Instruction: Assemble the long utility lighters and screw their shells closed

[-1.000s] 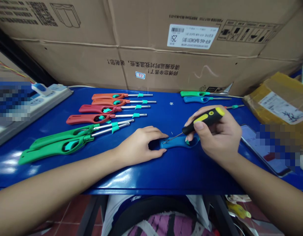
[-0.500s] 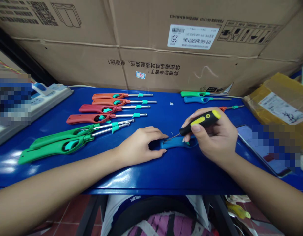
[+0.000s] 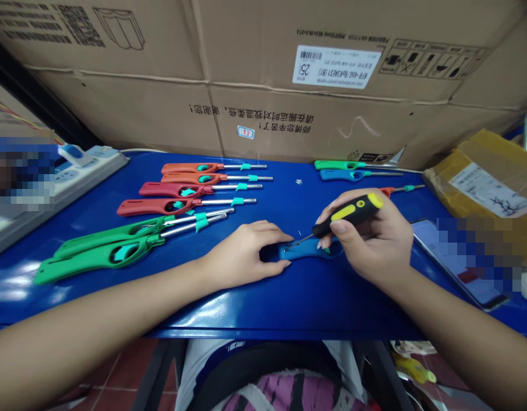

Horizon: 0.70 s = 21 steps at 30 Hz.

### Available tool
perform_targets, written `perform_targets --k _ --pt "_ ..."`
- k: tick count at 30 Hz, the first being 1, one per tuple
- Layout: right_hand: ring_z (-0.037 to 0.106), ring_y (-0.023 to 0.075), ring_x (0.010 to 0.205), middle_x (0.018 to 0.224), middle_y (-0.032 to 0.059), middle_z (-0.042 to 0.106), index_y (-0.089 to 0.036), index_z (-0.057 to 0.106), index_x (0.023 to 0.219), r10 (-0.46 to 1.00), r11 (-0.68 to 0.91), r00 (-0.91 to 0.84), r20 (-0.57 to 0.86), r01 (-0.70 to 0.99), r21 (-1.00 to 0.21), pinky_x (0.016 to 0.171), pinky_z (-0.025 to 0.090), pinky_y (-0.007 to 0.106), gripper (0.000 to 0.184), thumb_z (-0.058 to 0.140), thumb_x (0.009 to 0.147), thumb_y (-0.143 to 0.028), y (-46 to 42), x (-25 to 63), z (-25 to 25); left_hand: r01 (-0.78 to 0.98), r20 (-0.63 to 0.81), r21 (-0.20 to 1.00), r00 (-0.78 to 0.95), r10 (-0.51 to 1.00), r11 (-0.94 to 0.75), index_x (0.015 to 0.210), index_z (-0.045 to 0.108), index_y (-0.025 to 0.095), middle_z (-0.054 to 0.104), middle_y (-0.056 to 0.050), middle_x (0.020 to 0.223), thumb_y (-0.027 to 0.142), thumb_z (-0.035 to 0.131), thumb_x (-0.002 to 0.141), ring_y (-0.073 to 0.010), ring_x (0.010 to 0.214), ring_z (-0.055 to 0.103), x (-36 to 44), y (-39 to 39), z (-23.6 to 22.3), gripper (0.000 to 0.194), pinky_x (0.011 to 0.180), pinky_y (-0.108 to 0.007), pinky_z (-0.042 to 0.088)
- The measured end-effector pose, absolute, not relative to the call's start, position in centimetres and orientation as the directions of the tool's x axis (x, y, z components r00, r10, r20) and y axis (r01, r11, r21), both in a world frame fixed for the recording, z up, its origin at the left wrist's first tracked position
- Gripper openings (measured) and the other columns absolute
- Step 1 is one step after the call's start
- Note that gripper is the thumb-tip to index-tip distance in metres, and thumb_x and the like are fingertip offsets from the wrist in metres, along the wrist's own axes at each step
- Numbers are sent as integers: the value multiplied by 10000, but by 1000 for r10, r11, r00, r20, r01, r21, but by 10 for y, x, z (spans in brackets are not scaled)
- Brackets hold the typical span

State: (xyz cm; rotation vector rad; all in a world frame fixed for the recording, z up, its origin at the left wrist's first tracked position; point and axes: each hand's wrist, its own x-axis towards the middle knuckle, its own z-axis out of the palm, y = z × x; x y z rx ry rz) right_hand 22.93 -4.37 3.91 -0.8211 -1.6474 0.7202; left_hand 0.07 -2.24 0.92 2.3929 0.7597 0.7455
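A blue long-neck lighter lies flat on the blue table, its front part hidden under my right hand. My left hand pinches the butt end of its handle between thumb and fingers. In my right hand is a black and yellow screwdriver, tilted, its thin shaft pointing down and left. The tip meets the lighter's handle near the end that my left hand steadies.
Left of my hands lie green lighters, red lighters and orange lighters. More lighters lie at the back right. A phone, a taped carton and a power strip flank the table. Behind stands a cardboard wall.
The view has shifted very slightly. Both hands, the screwdriver and the blue lighter keep nearly the same position, with the tip still on the handle.
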Motion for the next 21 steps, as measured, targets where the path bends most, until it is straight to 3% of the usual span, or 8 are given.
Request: perform_targets --k 7,13,18,21 --pt "666 126 536 846 -6 710 -256 619 1063 807 589 -186 561 167 -791 503 584 270 198 730 900 -276 -45 229 41 356 318 636 688 653 -685 1198 702 172 730 -66 1101 229 737 855 -197 1030 689 1 -24 10 349 957 -317 548" --pt "668 183 627 912 28 681 -341 505 1330 749 661 -186 636 283 -695 507 572 328 498 736 889 -318 -38 228 44 348 307 660 684 662 -666 1174 717 177 721 -60 1087 224 753 818 -201 1013 688 3 -20 7 361 949 -323 542" --pt "640 144 639 952 5 662 -285 560 1194 716 697 -401 571 434 -570 588 528 294 307 688 921 -343 -23 224 69 419 215 691 658 721 -589 1091 768 177 687 -22 919 240 785 770 -174 859 672 11 -17 12 327 820 -289 549" --pt "571 122 553 745 -48 596 -249 558 1140 717 697 -491 496 505 -508 551 454 261 250 658 937 -358 -16 219 85 484 172 646 660 731 -589 1057 781 166 662 -18 870 222 771 763 -167 792 650 16 -18 19 300 771 -287 542"
